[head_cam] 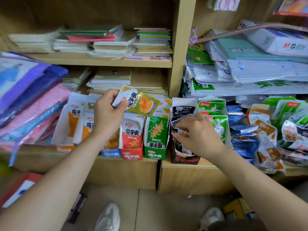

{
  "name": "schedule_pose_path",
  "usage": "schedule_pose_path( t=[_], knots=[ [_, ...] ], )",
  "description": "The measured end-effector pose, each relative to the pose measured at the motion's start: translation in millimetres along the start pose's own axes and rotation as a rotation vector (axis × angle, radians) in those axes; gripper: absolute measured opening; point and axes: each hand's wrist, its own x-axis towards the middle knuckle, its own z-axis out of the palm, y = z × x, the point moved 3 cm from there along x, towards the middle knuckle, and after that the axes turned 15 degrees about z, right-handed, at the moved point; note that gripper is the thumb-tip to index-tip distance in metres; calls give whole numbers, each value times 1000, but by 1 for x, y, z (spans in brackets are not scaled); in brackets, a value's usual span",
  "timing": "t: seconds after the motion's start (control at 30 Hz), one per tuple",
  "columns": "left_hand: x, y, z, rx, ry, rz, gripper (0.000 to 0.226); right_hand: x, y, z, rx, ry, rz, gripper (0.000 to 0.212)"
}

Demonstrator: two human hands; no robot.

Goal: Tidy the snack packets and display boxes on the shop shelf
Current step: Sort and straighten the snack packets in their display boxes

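Note:
My left hand (pixel 106 112) holds a white and gold snack packet (pixel 138 101) lifted above the row of display boxes. Below it stand a red display box (pixel 132 154) and a green display box (pixel 155 153), both filled with upright packets. My right hand (pixel 198 132) pinches a black and white packet (pixel 179 121) at the top of the black display box (pixel 185 158), which stands at the shelf's front edge. An orange and white box (pixel 66 124) stands at the left end of the row, and a small blue box (pixel 110 154) sits behind my left forearm.
Loose blue packets (pixel 241 130) and green and orange packets (pixel 283 127) lie heaped on the shelf to the right. Plastic-wrapped stationery (pixel 30 90) is piled at the left. Notebooks (pixel 115 40) fill the upper shelves. Boxes (pixel 238 209) and my shoes are on the floor.

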Motion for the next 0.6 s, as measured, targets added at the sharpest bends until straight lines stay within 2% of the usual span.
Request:
schedule_pose_path(
  t=[0.1,0.23,0.4,0.6],
  knots=[
    [-14,7,-26,-24,60,-4,22,2,-24,-2,216,20,-11,30],
    [-42,7,-74,19,231,-40,20,3,-70,5,316,27,-102,20],
    [-65,-3,-138,90,434,-56,26,4,-112,27,336,-85,-217,26],
    [-69,-34,-197,174,616,-61,19,6,-145,52,258,-165,-282,34]
  ],
)
